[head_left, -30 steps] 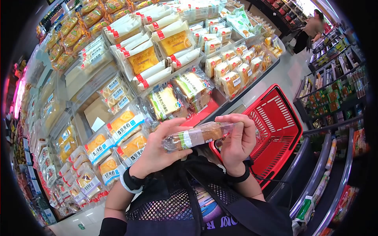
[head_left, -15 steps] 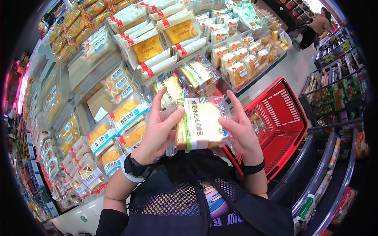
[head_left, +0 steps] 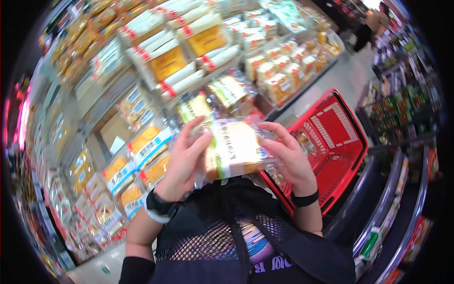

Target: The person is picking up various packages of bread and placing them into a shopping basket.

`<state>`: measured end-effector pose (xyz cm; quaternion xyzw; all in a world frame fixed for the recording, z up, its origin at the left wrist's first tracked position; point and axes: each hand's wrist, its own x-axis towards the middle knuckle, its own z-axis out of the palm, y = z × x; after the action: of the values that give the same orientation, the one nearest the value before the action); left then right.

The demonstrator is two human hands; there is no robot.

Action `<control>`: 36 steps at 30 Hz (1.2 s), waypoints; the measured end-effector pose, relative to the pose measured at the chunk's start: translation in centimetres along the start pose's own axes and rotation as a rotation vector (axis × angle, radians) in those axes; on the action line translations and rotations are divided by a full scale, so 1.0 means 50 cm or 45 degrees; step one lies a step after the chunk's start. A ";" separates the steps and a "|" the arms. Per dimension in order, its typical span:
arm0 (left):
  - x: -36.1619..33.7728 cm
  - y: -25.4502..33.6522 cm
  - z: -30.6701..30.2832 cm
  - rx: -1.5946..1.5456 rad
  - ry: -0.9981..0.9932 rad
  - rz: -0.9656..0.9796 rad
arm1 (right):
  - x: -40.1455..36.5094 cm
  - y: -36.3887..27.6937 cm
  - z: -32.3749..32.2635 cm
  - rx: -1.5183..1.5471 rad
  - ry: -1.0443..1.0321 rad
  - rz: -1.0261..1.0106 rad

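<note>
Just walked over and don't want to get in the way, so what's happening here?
A person holds a clear-wrapped pack of sliced bread between the left hand and right hand, its labelled face up. Two similar packs lie on the display just beyond. A red basket stands beside the right hand, with some wrapped items inside.
</note>
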<state>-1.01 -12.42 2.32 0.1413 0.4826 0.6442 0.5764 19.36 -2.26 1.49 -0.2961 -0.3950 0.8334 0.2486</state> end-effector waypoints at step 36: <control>0.009 -0.035 0.088 0.893 -0.339 0.502 | -0.033 0.074 -0.005 -0.268 0.077 -0.441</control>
<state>3.15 -10.22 2.93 0.5005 0.5576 0.5148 0.4166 20.02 -5.27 -1.11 -0.2730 -0.5172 0.7230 0.3677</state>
